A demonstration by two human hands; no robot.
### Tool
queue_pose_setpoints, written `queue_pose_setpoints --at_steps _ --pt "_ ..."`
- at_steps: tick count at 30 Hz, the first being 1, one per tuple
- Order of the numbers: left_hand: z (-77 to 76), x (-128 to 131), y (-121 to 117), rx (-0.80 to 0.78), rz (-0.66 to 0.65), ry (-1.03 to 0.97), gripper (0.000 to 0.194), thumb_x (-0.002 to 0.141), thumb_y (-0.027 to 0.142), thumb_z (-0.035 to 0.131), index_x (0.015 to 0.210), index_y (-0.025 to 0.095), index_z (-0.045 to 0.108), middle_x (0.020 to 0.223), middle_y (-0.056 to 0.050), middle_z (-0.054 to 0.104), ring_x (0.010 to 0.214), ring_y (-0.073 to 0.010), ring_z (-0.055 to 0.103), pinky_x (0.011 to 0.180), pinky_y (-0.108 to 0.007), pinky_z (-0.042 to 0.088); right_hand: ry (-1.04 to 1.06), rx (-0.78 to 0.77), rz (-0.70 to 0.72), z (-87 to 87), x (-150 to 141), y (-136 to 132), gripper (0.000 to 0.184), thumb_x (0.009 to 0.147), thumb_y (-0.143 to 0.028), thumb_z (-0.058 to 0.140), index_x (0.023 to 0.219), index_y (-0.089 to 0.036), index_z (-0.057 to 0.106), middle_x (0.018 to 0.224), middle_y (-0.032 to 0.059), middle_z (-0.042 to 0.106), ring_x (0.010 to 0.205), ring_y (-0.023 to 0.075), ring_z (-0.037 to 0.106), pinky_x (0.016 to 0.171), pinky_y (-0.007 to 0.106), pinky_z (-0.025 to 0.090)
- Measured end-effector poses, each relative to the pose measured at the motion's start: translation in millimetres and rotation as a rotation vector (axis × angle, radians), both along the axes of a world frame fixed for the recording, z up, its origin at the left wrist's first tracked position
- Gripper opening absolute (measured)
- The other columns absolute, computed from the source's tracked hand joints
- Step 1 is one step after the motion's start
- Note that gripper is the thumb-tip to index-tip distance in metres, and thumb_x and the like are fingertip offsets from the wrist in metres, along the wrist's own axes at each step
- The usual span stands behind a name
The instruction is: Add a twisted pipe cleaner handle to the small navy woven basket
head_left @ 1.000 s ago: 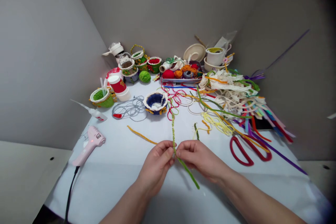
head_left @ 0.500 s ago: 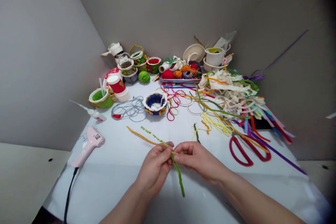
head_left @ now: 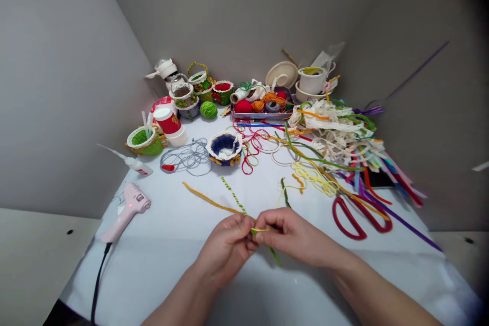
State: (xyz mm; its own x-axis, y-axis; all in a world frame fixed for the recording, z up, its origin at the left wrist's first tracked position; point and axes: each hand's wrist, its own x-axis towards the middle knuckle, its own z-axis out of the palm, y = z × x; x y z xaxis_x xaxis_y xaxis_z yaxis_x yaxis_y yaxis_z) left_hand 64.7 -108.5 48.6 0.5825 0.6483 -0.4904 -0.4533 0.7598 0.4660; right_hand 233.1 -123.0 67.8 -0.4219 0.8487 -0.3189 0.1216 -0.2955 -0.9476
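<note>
My left hand (head_left: pixel 229 247) and my right hand (head_left: pixel 292 237) meet over the white table (head_left: pixel 160 260), both pinched on a green pipe cleaner (head_left: pixel 234 195) wound with yellow yarn. Its wound part runs up and left from my fingers. Its plain green end pokes out below my right hand. A short piece of yellow yarn (head_left: pixel 262 229) stretches between my fingertips. An orange pipe cleaner (head_left: pixel 202 198) lies on the table just behind my left hand.
A pink glue gun (head_left: pixel 126 210) with a black cord lies at the left. Red scissors (head_left: pixel 359 216) lie at the right beside a heap of lace, ribbons and pipe cleaners (head_left: pixel 344 137). A blue bowl-shaped basket (head_left: pixel 225 147), decorated cups, yarn balls and a glue bottle (head_left: pixel 132 162) stand further back.
The wound end of the pipe cleaner swung from upright to leaning left, then part way back. The free green end turned under my right hand. Both hands dropped slightly toward me.
</note>
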Motion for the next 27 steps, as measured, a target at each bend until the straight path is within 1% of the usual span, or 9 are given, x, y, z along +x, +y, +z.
queue_pose_setpoints --at_steps 3,6,8,12,15,18,21,24,27 --pt "-0.7 0.6 0.0 0.003 0.016 0.002 0.018 0.077 0.025 0.071 0.077 0.009 0.064 0.074 -0.004 0.055 0.069 -0.0101 0.05 0.064 -0.022 0.036 -0.005 -0.015 -0.018 0.4 2.3 2.4 0.027 0.081 -0.04 0.063 0.073 -0.013 0.062 0.064 -0.0017 0.053 0.059 0.009 0.04 0.055 0.022 0.03" --pt "-1.3 0.2 0.8 0.027 0.036 0.006 0.022 0.081 0.03 0.067 0.09 0.01 0.065 0.084 -0.006 0.057 0.075 -0.0111 0.051 0.064 -0.022 0.036 -0.028 -0.034 -0.083 0.2 1.5 4.4 0.03 0.079 -0.04 0.064 0.066 -0.014 0.057 0.061 -0.0032 0.048 0.058 0.0086 0.038 0.054 0.022 0.028" --pt "-1.2 -0.2 0.7 0.053 0.043 0.022 0.024 0.081 0.031 0.067 0.095 0.012 0.064 0.086 -0.006 0.056 0.076 -0.011 0.051 0.064 -0.022 0.036 -0.046 -0.04 -0.106 1.6 1.1 5.1 0.028 0.077 -0.038 0.065 0.065 -0.014 0.057 0.058 -0.0046 0.043 0.056 0.008 0.034 0.053 0.022 0.026" --pt "0.9 1.6 -1.1 0.106 0.026 0.101 0.02 0.074 0.021 0.075 0.088 0.014 0.063 0.078 -0.001 0.053 0.07 -0.0082 0.047 0.063 -0.022 0.034 -0.116 -0.039 -0.125 5.1 1.3 4.8 0.024 0.077 -0.035 0.065 0.066 -0.014 0.058 0.055 -0.006 0.038 0.054 0.0075 0.031 0.05 0.022 0.023" --pt "2.3 4.3 -1.3 0.111 0.008 0.153 0.02 0.069 0.02 0.078 0.079 0.013 0.062 0.074 0.0 0.053 0.068 -0.0084 0.046 0.063 -0.022 0.033 -0.166 -0.036 -0.11 5.3 1.0 3.8 0.022 0.077 -0.033 0.064 0.067 -0.014 0.06 0.055 -0.0055 0.04 0.054 0.0076 0.032 0.049 0.022 0.024" --pt "1.7 4.7 0.4 0.128 0.017 0.163 0.02 0.068 0.021 0.079 0.072 0.012 0.061 0.069 0.0 0.051 0.065 -0.0081 0.044 0.06 -0.022 0.031 -0.154 -0.036 -0.093 5.1 1.6 3.7 0.021 0.077 -0.033 0.063 0.074 -0.013 0.065 0.057 -0.0044 0.045 0.055 0.0078 0.035 0.05 0.021 0.026" --pt "-0.4 2.9 2.8 0.14 0.04 0.157 0.019 0.069 0.022 0.078 0.071 0.011 0.062 0.069 0.0 0.051 0.063 -0.0072 0.042 0.059 -0.022 0.031 -0.094 -0.022 -0.098 5.1 4.0 5.3 0.023 0.079 -0.034 0.062 0.081 -0.012 0.066 0.063 -0.0031 0.051 0.059 0.0083 0.039 0.054 0.021 0.03" --pt "-1.8 1.4 4.2 0.126 0.052 0.158 0.019 0.069 0.022 0.079 0.071 0.01 0.063 0.069 0.0 0.051 0.062 -0.0063 0.042 0.058 -0.021 0.03 -0.075 -0.014 -0.105 3.9 6.1 6.9 0.025 0.081 -0.037 0.061 0.08 -0.012 0.065 0.066 -0.0017 0.054 0.061 0.0089 0.042 0.056 0.021 0.032" --pt "-1.8 1.1 4.4 0.088 0.064 0.169 0.02 0.067 0.022 0.08 0.073 0.01 0.065 0.071 -0.001 0.053 0.063 -0.0063 0.043 0.058 -0.021 0.031 -0.062 -0.023 -0.098 2.3 6.8 7.5 0.027 0.081 -0.039 0.061 0.077 -0.013 0.066 0.065 -0.0016 0.055 0.06 0.009 0.042 0.057 0.022 0.032"
